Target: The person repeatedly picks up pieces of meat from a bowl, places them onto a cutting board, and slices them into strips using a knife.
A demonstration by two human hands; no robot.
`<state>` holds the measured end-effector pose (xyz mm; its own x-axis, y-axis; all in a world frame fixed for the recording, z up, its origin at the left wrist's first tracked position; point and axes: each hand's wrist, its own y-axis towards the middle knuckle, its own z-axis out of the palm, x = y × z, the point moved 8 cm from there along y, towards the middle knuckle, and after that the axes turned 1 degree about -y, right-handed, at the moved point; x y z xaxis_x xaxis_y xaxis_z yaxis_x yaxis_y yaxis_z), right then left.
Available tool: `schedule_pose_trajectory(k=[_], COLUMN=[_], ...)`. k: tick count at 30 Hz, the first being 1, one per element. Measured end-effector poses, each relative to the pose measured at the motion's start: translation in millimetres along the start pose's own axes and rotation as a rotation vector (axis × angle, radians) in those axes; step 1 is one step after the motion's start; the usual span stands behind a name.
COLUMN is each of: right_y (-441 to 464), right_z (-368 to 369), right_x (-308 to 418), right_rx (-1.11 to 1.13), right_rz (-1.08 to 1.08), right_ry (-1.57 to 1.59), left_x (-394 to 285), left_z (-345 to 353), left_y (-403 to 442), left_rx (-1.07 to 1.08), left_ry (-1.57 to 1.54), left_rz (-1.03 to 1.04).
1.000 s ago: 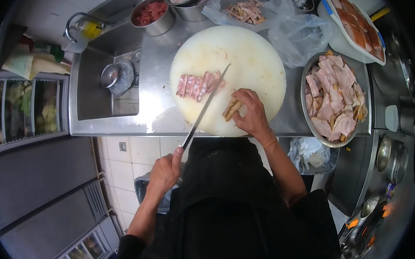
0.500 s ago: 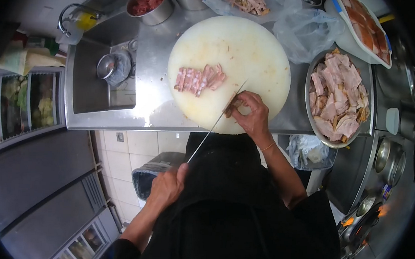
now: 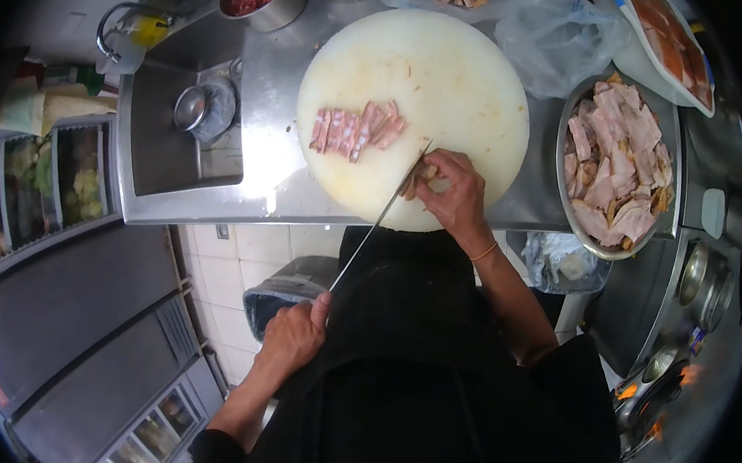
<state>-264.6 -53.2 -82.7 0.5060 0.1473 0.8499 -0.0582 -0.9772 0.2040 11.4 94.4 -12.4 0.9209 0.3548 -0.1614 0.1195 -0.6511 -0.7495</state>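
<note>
My left hand grips a long knife low, at the front of the round white cutting board. The blade slants up and right across the board, seen nearly edge-on. With my right hand I pinch a small brownish piece of meat against the board, right beside the blade. My fingers hide part of that piece. Left of the blade lies a row of pink-and-white meat slices, some leaning on each other.
An oval steel tray of cooked meat slices stands at right. Clear plastic bags and a steel pot of red meat line the back. A sink is at left. Below sits a bin.
The view has shifted slightly, moving the counter a little upward. The blade remains against the piece under my right hand, with little movement; both grips are the same.
</note>
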Motion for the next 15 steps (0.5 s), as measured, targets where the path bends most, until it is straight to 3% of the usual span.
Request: schedule_pose_trajectory(k=[4,7,15], right_y=[2.1,-1.5,-2.4], right_z=[-2.0,1.3,-3.2], right_x=[1.8,2.2,-3.0], right_rx=[0.019,-0.038,0.038], right_rz=[0.048,-0.081,0.056], right_ry=[0.063,-0.071,0.031], left_x=[-8.1,-36.4,-34.4], left_z=[18.7,18.0,-14.6], left_y=[25.5,49.2,38.3], left_rx=[-0.018,-0.035,-0.015], left_ry=[0.013,-0.061,-0.27], left_rz=[0.052,0.111,0.078])
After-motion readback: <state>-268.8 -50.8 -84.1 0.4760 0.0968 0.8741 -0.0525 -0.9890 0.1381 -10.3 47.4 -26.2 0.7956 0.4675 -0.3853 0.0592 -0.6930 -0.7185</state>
